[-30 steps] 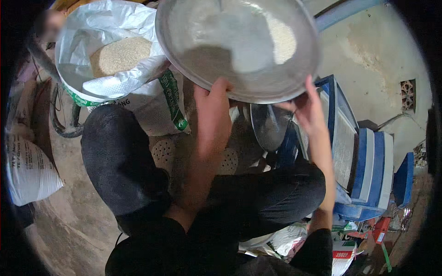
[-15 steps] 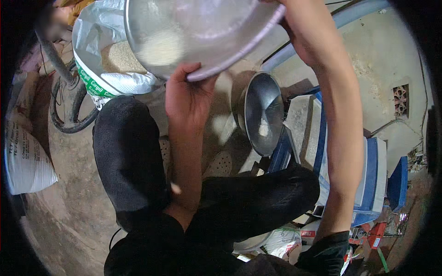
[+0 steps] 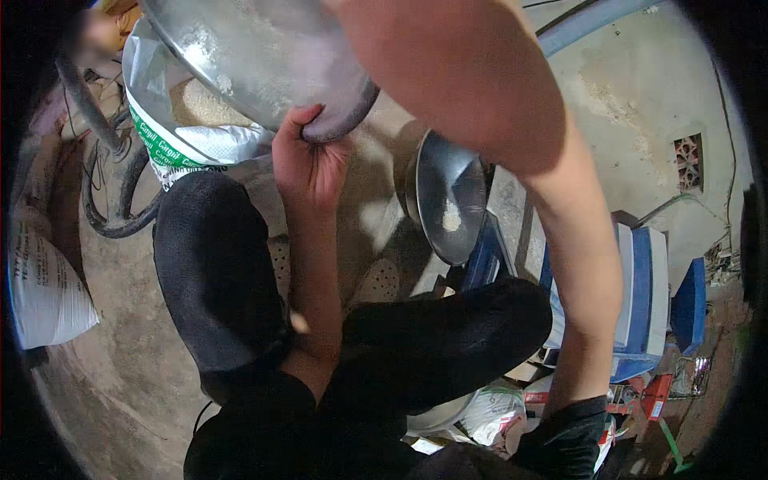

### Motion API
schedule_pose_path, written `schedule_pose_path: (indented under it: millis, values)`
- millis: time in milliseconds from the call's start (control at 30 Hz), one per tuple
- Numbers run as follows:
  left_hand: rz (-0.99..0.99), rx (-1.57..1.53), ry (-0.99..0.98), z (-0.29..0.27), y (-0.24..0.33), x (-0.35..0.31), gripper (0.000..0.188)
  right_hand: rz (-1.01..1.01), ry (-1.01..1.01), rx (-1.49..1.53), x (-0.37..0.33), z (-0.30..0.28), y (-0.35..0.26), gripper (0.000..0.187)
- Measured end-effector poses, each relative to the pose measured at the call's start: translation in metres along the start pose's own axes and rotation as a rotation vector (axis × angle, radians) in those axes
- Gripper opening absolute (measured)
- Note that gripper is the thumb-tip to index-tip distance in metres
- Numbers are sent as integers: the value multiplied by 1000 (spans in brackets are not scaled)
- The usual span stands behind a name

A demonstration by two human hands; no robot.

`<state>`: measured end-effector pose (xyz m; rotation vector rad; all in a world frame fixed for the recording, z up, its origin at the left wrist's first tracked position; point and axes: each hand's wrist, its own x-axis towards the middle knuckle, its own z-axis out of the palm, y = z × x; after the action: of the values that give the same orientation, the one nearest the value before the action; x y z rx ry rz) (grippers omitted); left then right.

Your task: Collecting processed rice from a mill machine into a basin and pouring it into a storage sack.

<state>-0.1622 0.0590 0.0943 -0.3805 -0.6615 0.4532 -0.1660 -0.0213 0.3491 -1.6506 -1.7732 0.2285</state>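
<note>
My left hand (image 3: 312,164) grips the near rim of a wide metal basin (image 3: 280,48), thumb over the edge and fingers underneath. The basin is steeply tilted, its left edge over the mouth of an open white and green woven sack (image 3: 164,136). White powdery residue clings to the basin's inside. Pale grain or meal (image 3: 208,104) lies in the sack, partly covered by the basin. My right arm (image 3: 576,240) reaches across the upper middle, close to the camera. The fingers of my right hand lie out of sight past the upper edge.
Right of the basin stands a dark round bowl (image 3: 460,172) with a white clump inside. Blue and white boxy objects (image 3: 640,280) are beyond my right knee. A black curved metal frame (image 3: 120,216) stands left of the sack. Another filled white sack (image 3: 52,280) is at far left.
The basin has swung left and tipped more over the sack. The pale heap in it is gone, leaving residue. My right arm has moved left across the view.
</note>
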Motion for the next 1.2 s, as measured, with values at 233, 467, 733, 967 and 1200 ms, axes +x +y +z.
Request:
schedule_pose_path:
  millis: [233, 467, 733, 967, 1200]
  values:
    - [-34, 18, 197, 4, -2, 0, 31, -677, 374, -556, 10, 33, 75, 69]
    - [-82, 87, 86, -6, 4, -4, 32, -324, 169, -219, -22, 17, 68, 81]
    - [-104, 346, 140, -7, 12, -3, 24, 116, 174, -69, -56, -2, 28, 78]
    - [290, 1043, 677, 7, -17, -7, 35, 500, 646, 239, -88, -3, 123, 27]
    - [275, 1792, 573, -22, -32, -18, 65, 541, 593, 109, -146, 2, 223, 49]
